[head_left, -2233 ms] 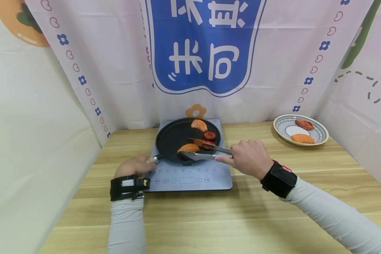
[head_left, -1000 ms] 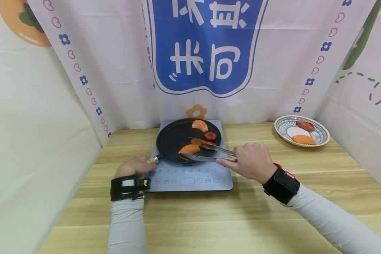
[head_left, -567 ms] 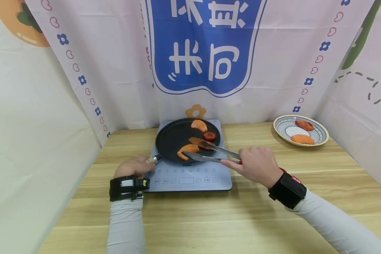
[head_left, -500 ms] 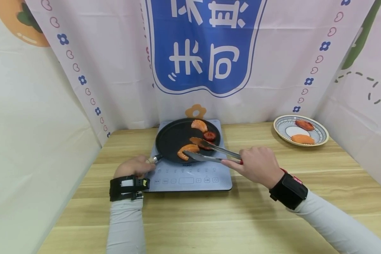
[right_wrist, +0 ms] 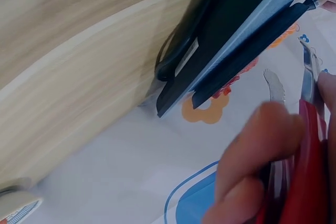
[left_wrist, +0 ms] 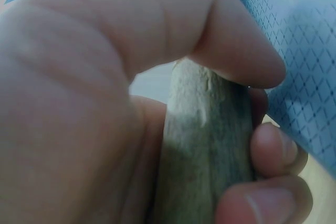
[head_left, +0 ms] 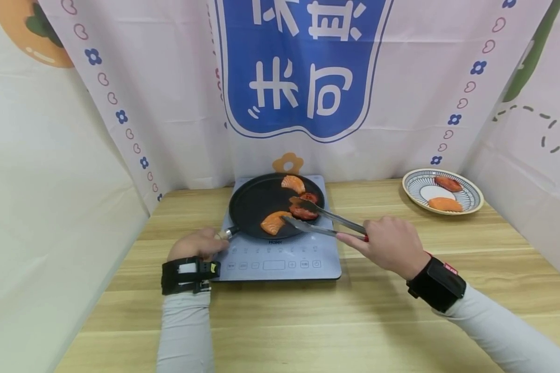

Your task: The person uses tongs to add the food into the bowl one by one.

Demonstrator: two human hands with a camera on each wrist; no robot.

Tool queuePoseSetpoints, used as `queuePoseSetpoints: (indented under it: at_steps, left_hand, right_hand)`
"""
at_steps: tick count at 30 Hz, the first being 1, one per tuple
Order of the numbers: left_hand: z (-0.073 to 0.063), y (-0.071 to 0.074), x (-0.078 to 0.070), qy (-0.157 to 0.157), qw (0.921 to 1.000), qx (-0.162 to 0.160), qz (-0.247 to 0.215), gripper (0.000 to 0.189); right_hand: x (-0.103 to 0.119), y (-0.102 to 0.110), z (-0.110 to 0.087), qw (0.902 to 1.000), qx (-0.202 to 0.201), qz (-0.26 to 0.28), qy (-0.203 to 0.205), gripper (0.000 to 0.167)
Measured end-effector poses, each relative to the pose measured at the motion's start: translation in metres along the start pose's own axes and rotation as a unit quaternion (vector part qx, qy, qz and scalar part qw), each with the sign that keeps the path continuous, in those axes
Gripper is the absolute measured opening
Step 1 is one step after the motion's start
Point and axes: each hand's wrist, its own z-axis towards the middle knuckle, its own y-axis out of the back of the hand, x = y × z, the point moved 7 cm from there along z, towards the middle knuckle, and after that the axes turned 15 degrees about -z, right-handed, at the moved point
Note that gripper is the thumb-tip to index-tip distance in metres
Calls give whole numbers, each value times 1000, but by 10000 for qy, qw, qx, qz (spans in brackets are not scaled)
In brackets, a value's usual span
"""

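A left hand [head_left: 191, 245], with a black band [head_left: 179, 277] at its wrist and a pale sleeve [head_left: 185, 326] below, holds the wooden handle [left_wrist: 205, 140] of a frying pan in a snug grip, clock positions read from the person's side of the table. The handle leaves the round black pan [head_left: 254, 202] at eight o'clock; the left-wrist view shows fingers curled around the wood. The pan rests on a pale Haier cooker [head_left: 252, 255], its button panel at six o'clock, on a wood-grain table [head_left: 280, 321]. A white cloth [head_left: 168, 103] with a blue panel [head_left: 298, 67] hangs at twelve. Within the pan, a striped orange slice [head_left: 273, 224] lies at six o'clock near the rim, a second orange slice [head_left: 292, 183] at one, a round red piece [head_left: 312, 197] between two and three, and a wide red piece [head_left: 303, 212] just beside it toward four. Metal tongs [head_left: 340, 221] stand with their arms well spread, one tip over the red food, the other at the right end of the six-o'clock slice; whether it touches is hard to tell. At about four o'clock from the pan, the right hand [head_left: 394, 246] grips the tongs, fingers curled around their red handles [right_wrist: 307, 182]. Farthest right, at three o'clock, a patterned plate [head_left: 416, 191] bears a red piece [head_left: 448, 183] at its one and an orange piece [head_left: 445, 204] at its six.
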Motion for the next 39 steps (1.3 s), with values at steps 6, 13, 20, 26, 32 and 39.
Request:
queuePoseSetpoints:
  at_steps: [6,13,20,26,32,39]
  left_hand:
    - [0,0,0,-69,10000,22,-3,23]
    - [3,-2,0,-113,9999,70,86,24]
    - [1,0,0,-142,9998,75,66,25]
    - [1,-1,-1,-83,9999,70,113,26]
    - [1,0,0,-40,9999,31,147,24]
    - [0,0,-1,-28,9999,21,121,24]
  right_hand:
    - [-9,-1,-7,9996,41,231,-172,63]
    - [-20,-1,-13,9995,42,108,-292,64]
    - [-32,-1,-18,9992,98,14,-374,63]
    - [-40,2,-24,9993,-76,-116,-353,63]
    - [-49,1,-29,9988,-70,-202,-432,64]
    - [-62,0,-34,9982,121,-190,-555,65]
